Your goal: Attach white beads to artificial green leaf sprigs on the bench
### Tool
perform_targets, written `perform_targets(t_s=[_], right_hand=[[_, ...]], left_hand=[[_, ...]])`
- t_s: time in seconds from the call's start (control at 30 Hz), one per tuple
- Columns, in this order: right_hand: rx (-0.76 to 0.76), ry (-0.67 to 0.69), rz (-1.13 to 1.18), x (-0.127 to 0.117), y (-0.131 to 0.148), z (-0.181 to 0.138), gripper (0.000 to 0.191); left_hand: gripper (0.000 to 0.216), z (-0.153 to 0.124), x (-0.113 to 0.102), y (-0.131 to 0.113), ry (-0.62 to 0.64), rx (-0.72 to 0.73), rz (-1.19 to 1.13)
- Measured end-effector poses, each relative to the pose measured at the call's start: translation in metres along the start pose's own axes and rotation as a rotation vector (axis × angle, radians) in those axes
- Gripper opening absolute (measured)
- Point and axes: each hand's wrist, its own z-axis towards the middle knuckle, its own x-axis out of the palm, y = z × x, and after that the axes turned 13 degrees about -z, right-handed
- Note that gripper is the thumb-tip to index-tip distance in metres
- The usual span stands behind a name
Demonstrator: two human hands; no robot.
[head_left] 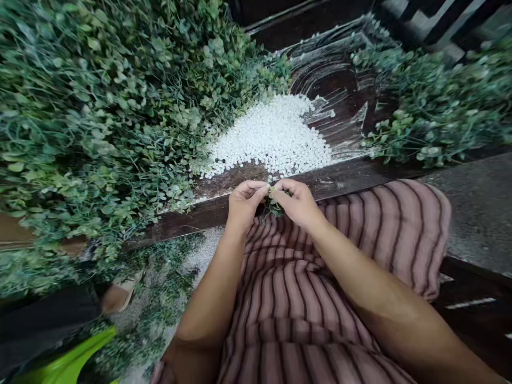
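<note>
My left hand (246,204) and my right hand (296,200) meet fingertip to fingertip at the near edge of the dark wooden table. Thumb and forefinger of each are pinched on a small green leafy sprig (275,206), whose leaves hang below the fingers over my lap. Just beyond my hands lies a heap of small white beads (276,133), a few of them close to my fingertips. Whether a bead is between my fingers, I cannot make out.
A big mound of artificial greenery (120,106) covers the table's left side; a smaller bunch (444,106) lies right. White smears streak the dark tabletop (340,88). Striped cloth (288,298) covers my lap. Greenery and white beads litter the floor, near a bright green plastic object (76,357).
</note>
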Motion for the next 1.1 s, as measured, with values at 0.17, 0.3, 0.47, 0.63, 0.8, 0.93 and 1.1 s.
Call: perform_targets(t_s=[0.17, 0.3, 0.47, 0.63, 0.8, 0.93, 1.1], right_hand=[[0.026, 0.005, 0.029, 0.0013, -0.0003, -0.0016, 0.02], [0.053, 0.008, 0.065, 0.0028, -0.002, -0.0012, 0.02], [0.067, 0.002, 0.093, 0.0035, -0.0013, 0.0003, 0.019], [0.075, -0.002, 0.102, 0.0031, 0.0001, 0.0008, 0.021], [0.08, -0.004, 0.099, 0.0038, 0.0001, 0.0008, 0.021], [0.085, -0.01, 0.1, 0.0036, 0.0005, 0.0003, 0.022], [0.088, 0.003, 0.099, 0.0025, 0.0004, -0.0003, 0.022]], left_hand=[[0.021, 0.0005, -0.0017, 0.0023, 0.002, 0.022, 0.033], [0.02, 0.0003, -0.004, 0.0036, 0.014, 0.052, 0.061], [0.019, 0.0004, -0.0054, 0.004, 0.044, 0.064, 0.056], [0.019, 0.0008, -0.0054, 0.0042, 0.066, 0.076, 0.045], [0.02, 0.002, -0.0058, 0.0049, 0.071, 0.083, 0.05], [0.02, 0.0027, -0.0057, 0.0054, 0.072, 0.092, 0.068], [0.021, 0.0034, -0.0045, 0.005, 0.074, 0.095, 0.087]])
